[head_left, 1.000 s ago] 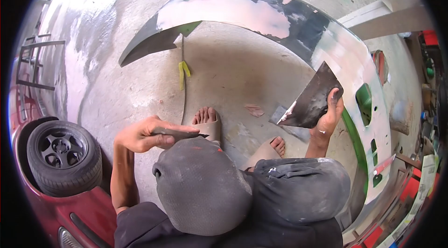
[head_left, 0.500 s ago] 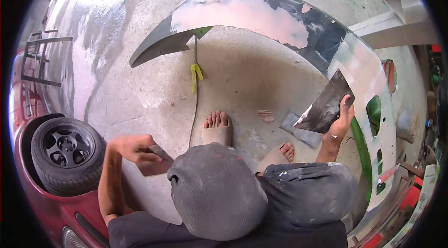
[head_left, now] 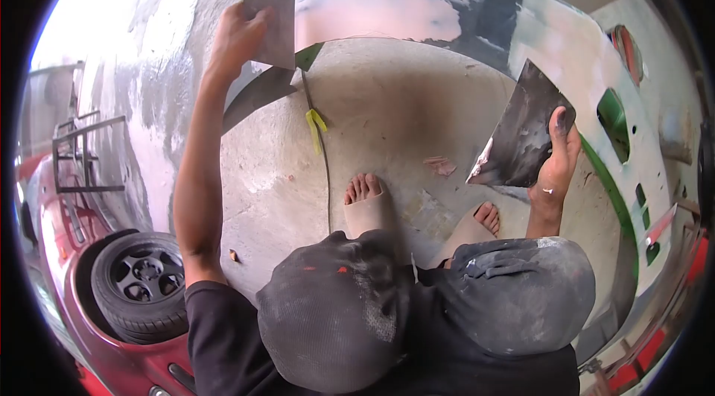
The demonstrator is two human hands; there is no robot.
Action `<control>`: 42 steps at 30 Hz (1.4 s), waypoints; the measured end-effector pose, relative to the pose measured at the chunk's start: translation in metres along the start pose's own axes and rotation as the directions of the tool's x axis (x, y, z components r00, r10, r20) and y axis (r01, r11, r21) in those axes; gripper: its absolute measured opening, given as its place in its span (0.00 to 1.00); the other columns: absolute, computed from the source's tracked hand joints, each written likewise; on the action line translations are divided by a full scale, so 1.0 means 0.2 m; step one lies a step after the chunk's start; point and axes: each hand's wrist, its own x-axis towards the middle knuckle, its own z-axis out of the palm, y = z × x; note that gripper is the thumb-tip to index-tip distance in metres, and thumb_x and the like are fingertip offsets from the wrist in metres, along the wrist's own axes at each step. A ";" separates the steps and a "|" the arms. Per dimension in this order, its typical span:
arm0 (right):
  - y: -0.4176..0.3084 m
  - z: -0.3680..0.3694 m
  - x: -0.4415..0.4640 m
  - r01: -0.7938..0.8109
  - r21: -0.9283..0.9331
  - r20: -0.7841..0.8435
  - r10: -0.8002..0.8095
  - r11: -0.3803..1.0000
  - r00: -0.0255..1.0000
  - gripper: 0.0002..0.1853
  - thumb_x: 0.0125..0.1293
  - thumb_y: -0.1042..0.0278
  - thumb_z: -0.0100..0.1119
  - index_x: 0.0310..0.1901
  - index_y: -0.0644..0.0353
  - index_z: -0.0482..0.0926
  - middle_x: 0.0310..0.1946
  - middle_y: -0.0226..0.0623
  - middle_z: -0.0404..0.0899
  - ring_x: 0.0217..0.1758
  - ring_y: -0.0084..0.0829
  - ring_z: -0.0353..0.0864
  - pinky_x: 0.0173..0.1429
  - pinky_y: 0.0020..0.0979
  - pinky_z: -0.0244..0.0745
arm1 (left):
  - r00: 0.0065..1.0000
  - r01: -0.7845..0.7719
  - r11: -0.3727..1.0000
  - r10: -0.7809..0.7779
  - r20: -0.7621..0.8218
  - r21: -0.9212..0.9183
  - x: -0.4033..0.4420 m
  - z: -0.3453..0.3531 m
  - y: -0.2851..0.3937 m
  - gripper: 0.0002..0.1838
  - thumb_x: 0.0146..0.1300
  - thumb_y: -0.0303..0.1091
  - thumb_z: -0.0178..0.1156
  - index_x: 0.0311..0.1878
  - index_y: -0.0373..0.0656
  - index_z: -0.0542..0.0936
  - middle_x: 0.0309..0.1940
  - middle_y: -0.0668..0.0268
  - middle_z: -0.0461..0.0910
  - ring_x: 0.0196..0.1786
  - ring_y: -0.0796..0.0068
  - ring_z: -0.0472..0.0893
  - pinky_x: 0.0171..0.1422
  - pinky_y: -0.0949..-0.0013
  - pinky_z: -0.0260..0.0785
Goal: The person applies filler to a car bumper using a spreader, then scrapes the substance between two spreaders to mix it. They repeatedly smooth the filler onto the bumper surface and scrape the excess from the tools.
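Observation:
My left hand [head_left: 242,37] is closed round a flat grey rectangular spreader [head_left: 277,32]. The spreader overlaps the left end of a curved car body panel [head_left: 484,8]; whether it touches the surface I cannot tell. Pale pink filler [head_left: 380,12] covers much of the panel's dark arch, and whitish patches lie further right. In my right hand [head_left: 558,157] is a dark, smeared flat plate [head_left: 527,128], tilted, with my thumb on its face. White paste [head_left: 482,161] clings to the plate's lower left edge.
A red car part with a black-rimmed wheel [head_left: 145,277] is at lower left, near a dark metal frame [head_left: 89,154]. A thin cable [head_left: 326,180] with a yellow tie [head_left: 316,128] crosses the concrete floor. My sandalled feet [head_left: 366,202] are beneath the panel's arch.
My left hand has risen with the spreader from beside my knee to the panel's left end. My right hand and the plate have shifted slightly up and right in view.

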 end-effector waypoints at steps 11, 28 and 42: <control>0.05 -0.05 0.02 -0.021 0.082 0.047 0.017 0.996 0.999 0.15 0.77 0.58 0.56 0.45 0.65 0.79 0.40 0.28 0.77 0.43 0.20 0.75 0.50 0.22 0.69 | 1.000 0.016 0.991 -0.018 0.012 0.136 0.08 0.06 0.01 0.17 0.64 0.35 0.61 0.48 0.30 0.84 0.33 0.61 0.85 0.34 0.75 0.80 0.40 0.67 0.72; 0.02 -0.04 0.01 -0.076 0.053 0.020 0.075 0.996 0.997 0.20 0.76 0.58 0.56 0.56 0.68 0.80 0.50 0.33 0.80 0.53 0.23 0.78 0.61 0.25 0.70 | 0.993 0.025 0.975 0.001 -0.115 0.219 0.02 0.12 0.09 0.14 0.65 0.35 0.62 0.41 0.30 0.85 0.25 0.65 0.81 0.28 0.79 0.75 0.32 0.67 0.67; 0.02 -0.04 0.00 -0.074 0.110 0.060 0.067 0.991 0.996 0.20 0.75 0.57 0.56 0.55 0.67 0.80 0.49 0.34 0.82 0.53 0.24 0.80 0.63 0.28 0.71 | 0.994 0.033 0.976 -0.010 -0.107 0.217 0.04 0.12 0.07 0.15 0.63 0.36 0.63 0.35 0.29 0.84 0.20 0.65 0.78 0.25 0.78 0.73 0.30 0.65 0.64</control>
